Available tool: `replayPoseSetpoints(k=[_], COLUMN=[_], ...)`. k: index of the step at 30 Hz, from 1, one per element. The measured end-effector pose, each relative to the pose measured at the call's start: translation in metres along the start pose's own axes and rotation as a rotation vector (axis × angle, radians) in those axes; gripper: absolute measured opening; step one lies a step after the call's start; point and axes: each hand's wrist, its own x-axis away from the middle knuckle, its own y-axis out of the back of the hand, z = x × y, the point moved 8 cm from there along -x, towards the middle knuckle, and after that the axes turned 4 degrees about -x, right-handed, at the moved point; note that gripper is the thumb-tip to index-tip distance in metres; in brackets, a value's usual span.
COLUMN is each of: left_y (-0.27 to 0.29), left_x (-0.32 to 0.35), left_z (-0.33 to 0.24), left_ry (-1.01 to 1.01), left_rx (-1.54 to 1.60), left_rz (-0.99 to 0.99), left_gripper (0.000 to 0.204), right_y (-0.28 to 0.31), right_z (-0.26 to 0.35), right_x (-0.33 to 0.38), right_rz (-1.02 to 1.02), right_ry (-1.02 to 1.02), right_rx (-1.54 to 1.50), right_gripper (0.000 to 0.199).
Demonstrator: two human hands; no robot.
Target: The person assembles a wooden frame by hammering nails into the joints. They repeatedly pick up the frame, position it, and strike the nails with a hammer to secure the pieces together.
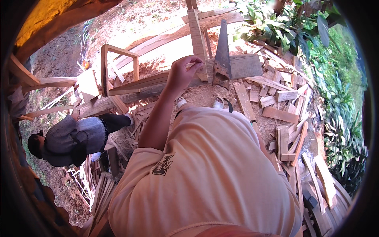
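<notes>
My left hand (184, 70) is raised in front of me, its fingers curled in toward the thumb. Its fingertips come close to the edge of an upright wooden post (197, 41); whether they touch it, or pinch something small, I cannot make out. Just right of the post, a handsaw (223, 53) rests with its handle toward me and its blade pointing away, across a thick grey timber (246, 66). My right arm hangs at my side, mostly behind my shirt, and a sliver of my right hand (254, 125) shows near a plank (244, 100). Its fingers are hidden.
Wood offcuts (280, 114) lie heaped at the right beside green plants (339, 102). A wooden frame (104, 71) stands on the left along the long timber. A person (75, 136) bends at the far left, near thin wooden strips (103, 189). Sawdust covers the ground by my feet.
</notes>
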Motion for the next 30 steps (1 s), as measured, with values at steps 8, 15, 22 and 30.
replayPoseSetpoints(k=[8,15,22,30], left_y=[0.001,-0.002,-0.003,-0.003], left_x=[0.003,0.005,0.010,0.015], left_z=[-0.002,-0.001,0.005,0.016], left_ry=[-0.016,-0.038,0.047,0.160], left_rx=[-0.018,-0.012,0.076,0.137], left_rz=[-0.057,-0.079,-0.088,-0.083], left_gripper=[0.015,0.010,0.007,0.008], right_y=[0.000,0.019,0.026,-0.064], right_z=[-0.003,0.016,0.064,-0.006], right_x=[-0.004,0.001,0.055,0.001], right_rz=[-0.026,-0.058,0.063,0.151], right_ry=[-0.019,-0.058,-0.154,-0.058], right_rx=[-0.039,-0.133,-0.258,0.006], right_gripper=[0.050,0.048,0.047,0.045])
